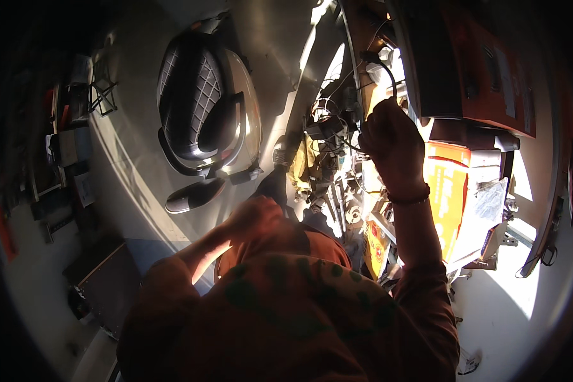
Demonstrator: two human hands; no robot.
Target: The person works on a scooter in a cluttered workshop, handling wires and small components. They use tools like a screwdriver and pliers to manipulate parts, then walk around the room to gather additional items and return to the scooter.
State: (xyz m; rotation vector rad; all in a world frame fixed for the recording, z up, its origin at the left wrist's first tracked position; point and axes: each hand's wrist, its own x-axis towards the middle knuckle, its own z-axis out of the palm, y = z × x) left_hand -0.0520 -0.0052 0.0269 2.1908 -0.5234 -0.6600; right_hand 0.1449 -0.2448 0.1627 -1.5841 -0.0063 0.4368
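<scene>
My right hand [395, 143] is raised over the cluttered bench on the right, its fingers closed round a black cable [388, 71]. The cable arches up from the fist and ends in a dark connector [370, 57]. Below and left of that hand lies a tangle of wires with a black box-shaped adapter [325, 128]. In front of my waist, my left hand [258, 219] is bent inward; its fingers are in shadow and blurred, so what they do is hidden.
A black padded office chair [200, 95] stands ahead on the left. Orange-and-white boxes [449, 197] and a red cabinet [490, 70] are on the right. Yellow cloth [304, 167] and metal parts [344, 207] crowd the bench. A dark box [105, 283] sits at lower left.
</scene>
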